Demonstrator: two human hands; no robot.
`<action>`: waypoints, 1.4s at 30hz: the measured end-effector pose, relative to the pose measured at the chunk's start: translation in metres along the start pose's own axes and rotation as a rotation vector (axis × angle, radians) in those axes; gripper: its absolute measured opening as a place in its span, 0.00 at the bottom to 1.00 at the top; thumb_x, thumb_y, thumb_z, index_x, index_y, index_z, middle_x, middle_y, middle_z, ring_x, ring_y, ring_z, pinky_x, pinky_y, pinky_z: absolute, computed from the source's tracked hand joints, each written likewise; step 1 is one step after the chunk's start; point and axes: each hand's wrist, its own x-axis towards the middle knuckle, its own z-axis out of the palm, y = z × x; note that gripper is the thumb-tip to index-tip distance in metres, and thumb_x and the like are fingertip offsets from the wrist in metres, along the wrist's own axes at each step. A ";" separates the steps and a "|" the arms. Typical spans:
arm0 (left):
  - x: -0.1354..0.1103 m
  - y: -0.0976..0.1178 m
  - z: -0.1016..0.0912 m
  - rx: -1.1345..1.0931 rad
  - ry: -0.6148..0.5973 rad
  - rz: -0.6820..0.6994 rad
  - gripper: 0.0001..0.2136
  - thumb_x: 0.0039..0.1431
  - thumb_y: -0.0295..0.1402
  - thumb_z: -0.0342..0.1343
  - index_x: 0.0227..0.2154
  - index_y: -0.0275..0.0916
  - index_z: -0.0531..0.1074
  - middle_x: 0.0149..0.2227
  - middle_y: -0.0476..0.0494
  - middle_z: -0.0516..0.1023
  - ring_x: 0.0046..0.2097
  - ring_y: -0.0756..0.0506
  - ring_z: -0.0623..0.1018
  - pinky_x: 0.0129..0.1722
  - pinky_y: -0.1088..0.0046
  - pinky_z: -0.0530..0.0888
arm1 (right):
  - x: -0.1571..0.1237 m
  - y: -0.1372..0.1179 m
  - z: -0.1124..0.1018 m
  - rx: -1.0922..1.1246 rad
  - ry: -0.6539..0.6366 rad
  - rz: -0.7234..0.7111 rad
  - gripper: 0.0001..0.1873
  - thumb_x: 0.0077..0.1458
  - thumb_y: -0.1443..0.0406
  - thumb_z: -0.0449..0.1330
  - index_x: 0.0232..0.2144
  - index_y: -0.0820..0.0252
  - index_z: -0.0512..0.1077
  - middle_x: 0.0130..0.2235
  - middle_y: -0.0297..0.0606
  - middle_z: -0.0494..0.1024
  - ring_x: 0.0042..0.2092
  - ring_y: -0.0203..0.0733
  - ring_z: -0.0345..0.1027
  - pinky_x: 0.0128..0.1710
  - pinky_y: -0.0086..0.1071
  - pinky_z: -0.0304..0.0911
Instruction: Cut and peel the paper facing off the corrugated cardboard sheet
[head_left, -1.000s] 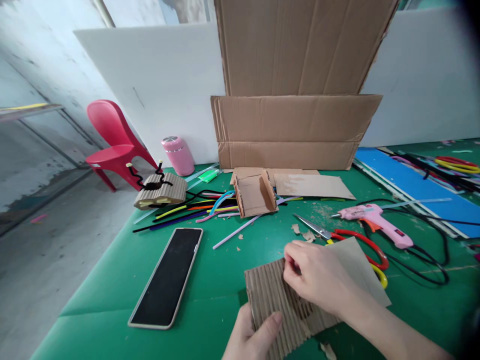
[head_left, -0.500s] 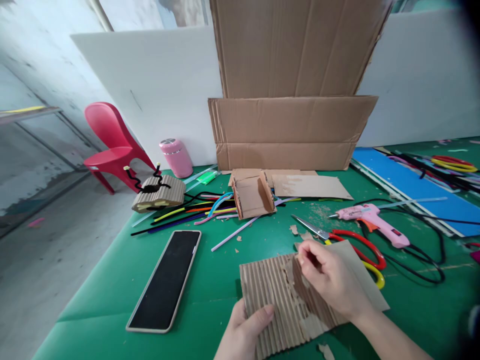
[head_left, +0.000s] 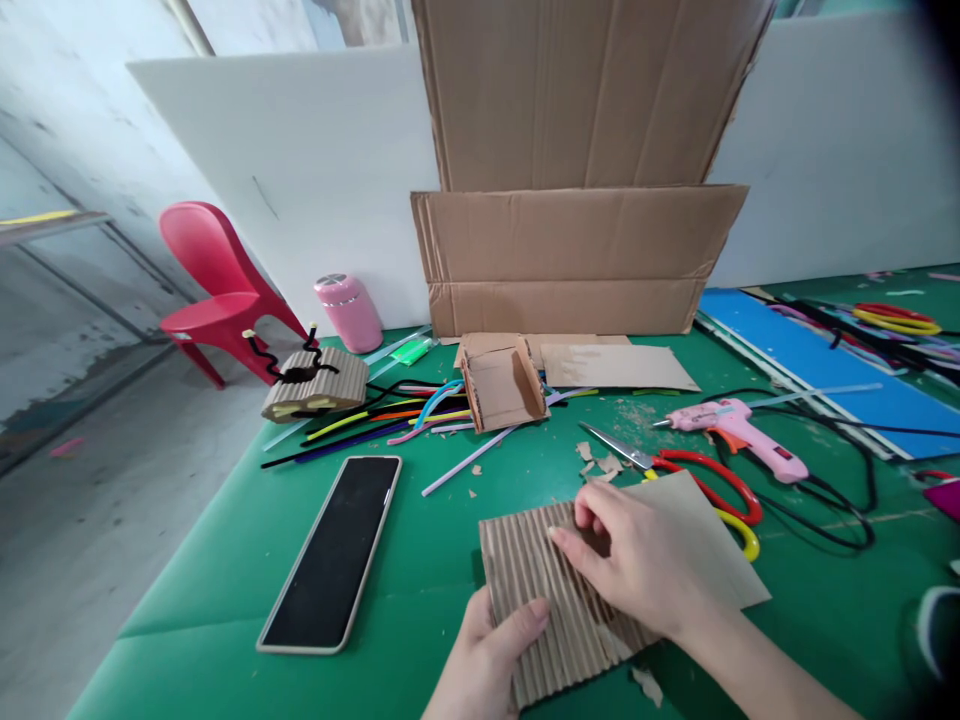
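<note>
A piece of corrugated cardboard (head_left: pixel 525 560) with its ridges bared is held at its lower left by my left hand (head_left: pixel 499 650), thumb on top and fingers beneath. Over its upper right part, my right hand (head_left: pixel 637 560) rests with bent fingers and the thumb touching the ridges. Whatever is between those fingertips is hidden. A smooth tan cardboard flap (head_left: pixel 709 530) shows beyond the right hand. Scissors (head_left: pixel 697 475) with red and yellow handles lie just behind, and torn paper scraps (head_left: pixel 600 465) are scattered by their blades.
A phone (head_left: pixel 334 550) lies at left. Behind are a small cardboard tray (head_left: pixel 506 385), several pipe cleaners (head_left: pixel 375 415), a ridged cardboard model (head_left: pixel 319 385) and a pink canister (head_left: pixel 349 315). A pink glue gun (head_left: pixel 742 435) with its cable lies right. Cardboard panels (head_left: pixel 577 240) stand at the back.
My right hand has moved left across the corrugated cardboard, covering the torn patch seen before. More scraps show near the scissors. My left hand keeps its hold.
</note>
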 end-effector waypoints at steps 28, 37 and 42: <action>-0.004 0.005 0.006 -0.019 0.015 -0.018 0.13 0.40 0.25 0.59 0.32 0.32 0.68 0.31 0.38 0.79 0.37 0.38 0.76 0.35 0.65 0.70 | -0.001 0.013 0.016 0.544 -0.002 0.063 0.13 0.55 0.63 0.44 0.20 0.57 0.54 0.21 0.28 0.56 0.24 0.33 0.52 0.24 0.27 0.50; -0.003 0.004 0.008 -0.015 -0.022 -0.025 0.17 0.41 0.25 0.59 0.38 0.31 0.66 0.32 0.36 0.78 0.37 0.37 0.76 0.33 0.65 0.71 | -0.004 0.020 0.018 0.771 0.073 0.158 0.13 0.53 0.60 0.47 0.20 0.58 0.57 0.21 0.28 0.56 0.24 0.33 0.50 0.24 0.28 0.50; -0.004 0.007 0.005 0.003 0.031 -0.042 0.24 0.43 0.24 0.57 0.46 0.28 0.58 0.33 0.34 0.78 0.35 0.37 0.76 0.31 0.65 0.71 | 0.001 0.033 0.020 0.965 0.195 0.263 0.13 0.53 0.59 0.48 0.20 0.58 0.56 0.21 0.28 0.54 0.23 0.33 0.49 0.23 0.28 0.50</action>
